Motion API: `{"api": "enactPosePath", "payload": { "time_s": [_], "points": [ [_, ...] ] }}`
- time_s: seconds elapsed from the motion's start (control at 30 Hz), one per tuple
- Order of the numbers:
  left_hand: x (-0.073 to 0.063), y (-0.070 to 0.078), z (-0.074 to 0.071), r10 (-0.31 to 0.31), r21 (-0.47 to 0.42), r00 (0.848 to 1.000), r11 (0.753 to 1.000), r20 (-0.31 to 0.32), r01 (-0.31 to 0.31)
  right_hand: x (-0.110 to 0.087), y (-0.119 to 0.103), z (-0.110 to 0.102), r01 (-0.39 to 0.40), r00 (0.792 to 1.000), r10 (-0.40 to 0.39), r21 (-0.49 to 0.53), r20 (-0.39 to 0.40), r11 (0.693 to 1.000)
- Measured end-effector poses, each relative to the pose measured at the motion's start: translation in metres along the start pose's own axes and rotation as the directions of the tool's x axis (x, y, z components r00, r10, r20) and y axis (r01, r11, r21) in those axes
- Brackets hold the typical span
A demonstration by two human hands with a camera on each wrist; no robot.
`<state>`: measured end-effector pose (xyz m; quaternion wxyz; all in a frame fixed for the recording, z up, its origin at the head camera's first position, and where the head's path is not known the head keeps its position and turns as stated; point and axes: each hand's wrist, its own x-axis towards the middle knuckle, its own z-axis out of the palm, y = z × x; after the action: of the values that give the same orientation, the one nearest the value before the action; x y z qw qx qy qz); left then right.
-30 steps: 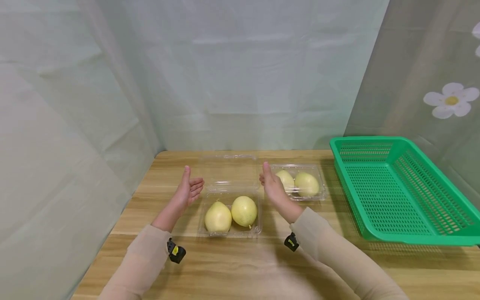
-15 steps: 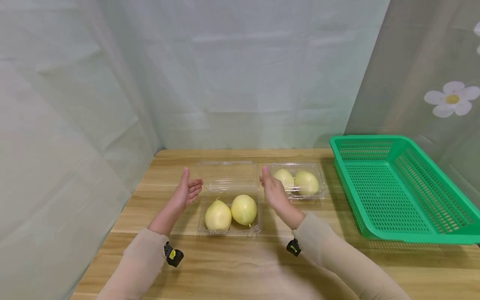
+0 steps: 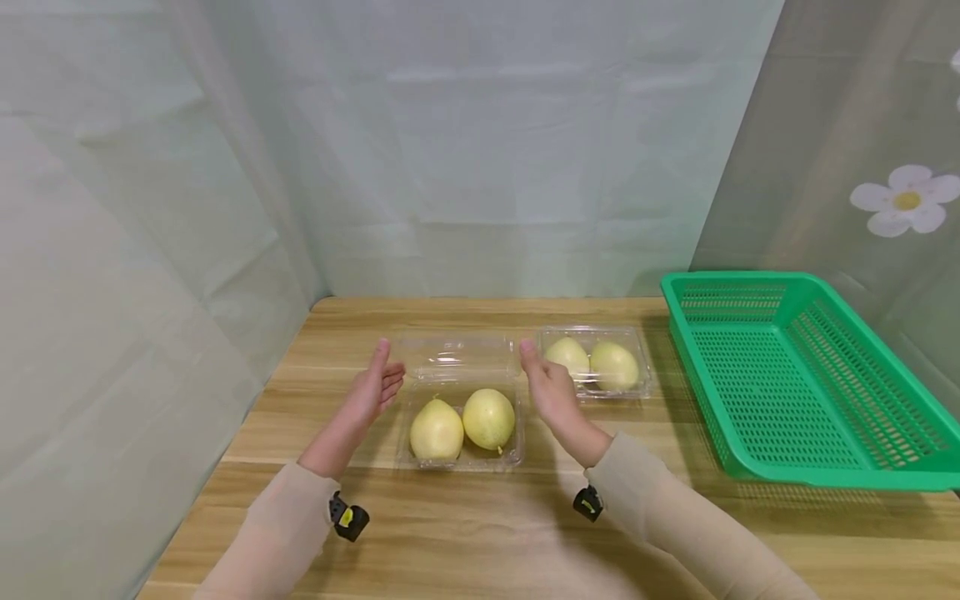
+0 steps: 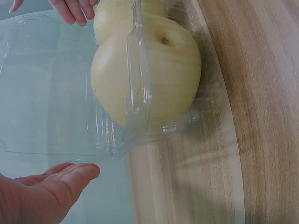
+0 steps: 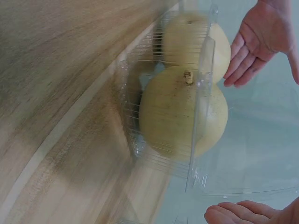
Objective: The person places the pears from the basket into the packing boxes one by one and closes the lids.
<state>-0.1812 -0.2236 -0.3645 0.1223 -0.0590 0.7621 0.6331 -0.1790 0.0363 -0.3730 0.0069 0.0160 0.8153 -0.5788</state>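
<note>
Two pale yellow pears sit in a clear plastic clamshell box on the table in the head view. Its transparent lid stands open at the far side, and both wrist views show it raised from the hinge. My left hand is at the lid's left side, fingers straight and thumb up. Across from it, at the lid's right side, is my right hand, thumb up and fingers extended in the left wrist view. Neither hand grips anything; whether they touch the lid, I cannot tell.
A second clear box with two pears stands behind my right hand. Farther right is a green perforated basket. The wooden table ends at a pale cloth backdrop.
The lid looks shorter in the head view, its far edge having come nearer the hinge. My hands have shifted only slightly. The pears and basket stay put.
</note>
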Motion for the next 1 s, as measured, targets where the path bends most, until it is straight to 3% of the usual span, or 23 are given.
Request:
{"api": "enactPosePath", "payload": {
  "time_s": [0.27, 1.0],
  "points": [
    [-0.002, -0.001, 0.001, -0.016, 0.034, 0.999, 0.999, -0.031, 0.017, -0.001, 0.002, 0.004, 0.021, 0.998, -0.02, 0.017, -0.062, 1.0],
    [-0.014, -0.011, -0.004, 0.001, 0.09, 1.0, 0.996, -0.016, 0.0, -0.01, 0.013, 0.002, -0.001, 1.0, 0.0, 0.038, 0.032, 0.999]
  ]
}}
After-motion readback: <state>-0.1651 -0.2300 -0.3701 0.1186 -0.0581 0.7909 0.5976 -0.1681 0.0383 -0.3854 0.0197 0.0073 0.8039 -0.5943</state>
